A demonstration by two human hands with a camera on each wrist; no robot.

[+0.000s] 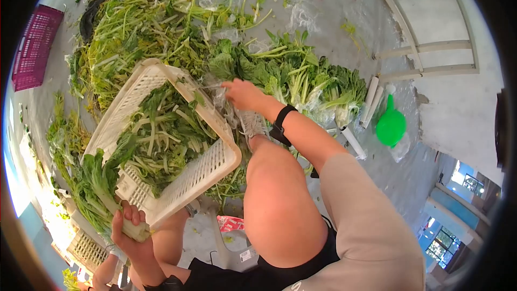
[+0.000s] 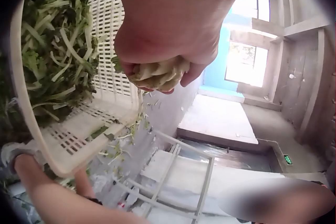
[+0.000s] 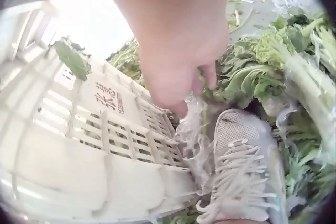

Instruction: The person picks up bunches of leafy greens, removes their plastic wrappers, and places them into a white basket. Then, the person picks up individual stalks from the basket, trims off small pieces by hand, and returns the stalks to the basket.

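Observation:
In the head view my left hand (image 1: pixel 131 226) grips a head of leafy greens (image 1: pixel 99 188) round its pale stem base, leaves toward the crate's near corner. The left wrist view shows the cut stem base (image 2: pixel 157 74) below my palm. My right hand (image 1: pixel 245 96) is beyond the crate's right rim, beside a pile of whole leafy greens (image 1: pixel 301 75). Crumpled clear plastic film (image 3: pixel 194 134) hangs right below its bent fingers; I cannot tell whether they pinch it. The white plastic crate (image 1: pixel 212 164) stands tilted and contains loose leaves and stalks (image 1: pixel 172 140).
A large heap of trimmed leaves (image 1: pixel 145 37) covers the floor behind the crate. A purple crate (image 1: pixel 37 48) stands far left, a green scoop-shaped thing (image 1: pixel 390 124) at right. My shoe (image 3: pixel 241 155) is between crate and greens. Another person's hand (image 1: pixel 105 272) shows bottom left.

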